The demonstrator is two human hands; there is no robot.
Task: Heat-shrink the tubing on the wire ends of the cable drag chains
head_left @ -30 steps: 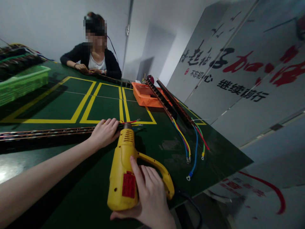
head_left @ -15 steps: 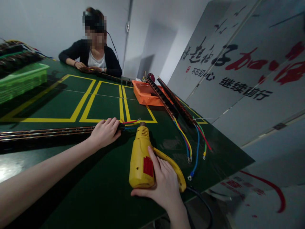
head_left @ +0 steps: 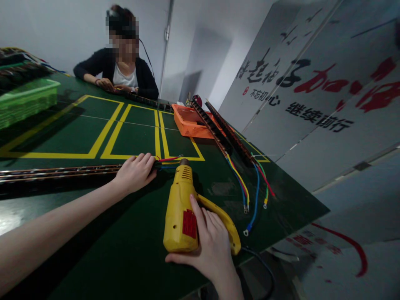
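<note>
One red-labelled heat gun (head_left: 178, 218); wall writing (head_left: 318, 116): 继续前行

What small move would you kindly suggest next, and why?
Perhaps the right hand should ease the yellow heat gun slightly along the red, yellow and blue wires, short of the left hand: its nozzle appears near their tips, and the left hand grips the long strip just behind them.

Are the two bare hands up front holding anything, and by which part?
The right hand holds the heat gun by the rear of its body; the left hand grips the bar by the end with the wires.
</note>
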